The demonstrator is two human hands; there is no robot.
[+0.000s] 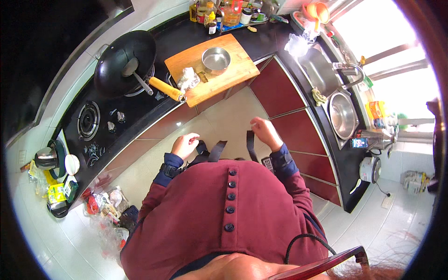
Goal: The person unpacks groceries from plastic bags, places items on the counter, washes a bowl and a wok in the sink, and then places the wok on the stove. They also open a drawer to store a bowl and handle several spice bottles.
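Observation:
My left hand (185,145) hangs in front of the body above the floor, its fingers loosely curled with nothing visible in them. Likewise curled, my right hand (265,131) is off to the right before the dark red cabinet doors (280,87), and I see no object in it. Black straps (217,151) dangle between the wrists. Beyond both hands, a wooden cutting board (238,52) lies on the counter. On it are a round metal bowl (216,61) and a crumpled clear plastic bag (188,79). Neither hand touches these.
A black wok (115,80) with a metal ladle (131,66) rests on the gas stove (105,140); its yellow handle (166,89) points toward the board. Bottles (211,24) stand at the back. A steel sink (318,70) is on the right, and bagged items (112,206) sit lower left.

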